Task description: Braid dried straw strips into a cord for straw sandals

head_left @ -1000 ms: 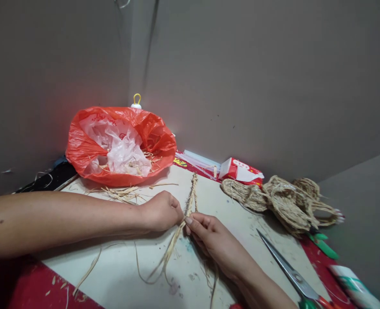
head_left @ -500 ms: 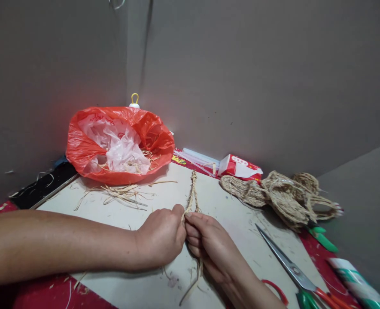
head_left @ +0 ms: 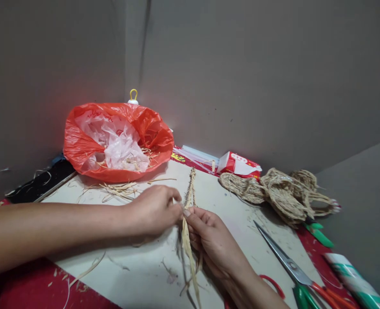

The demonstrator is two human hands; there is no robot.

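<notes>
A braided cord of pale straw (head_left: 190, 189) lies lengthwise on the white board (head_left: 138, 266), its tip toward the wall. My right hand (head_left: 212, 240) pinches it between thumb and forefinger at its near end. From that grip a flat, loose straw strand (head_left: 187, 244) hangs toward me, with thinner ends beside it. My left hand (head_left: 156, 210) is just left of the braid, fingers curled in and fingertips close to the right thumb. Whatever the left fingertips hold, if anything, is hidden.
A red plastic bag (head_left: 119, 175) with white film and straw stands at back left, loose straw (head_left: 120, 191) before it. Rope bundles (head_left: 283, 197) and a red tissue pack (head_left: 239, 165) lie at back right. Large scissors (head_left: 293, 266) and a green-white roll (head_left: 354, 279) are near right.
My left hand has drawn back slightly left and up from the braid, its fingers loosening. The flat strand now hangs down in sight below my right hand, which keeps its pinch.
</notes>
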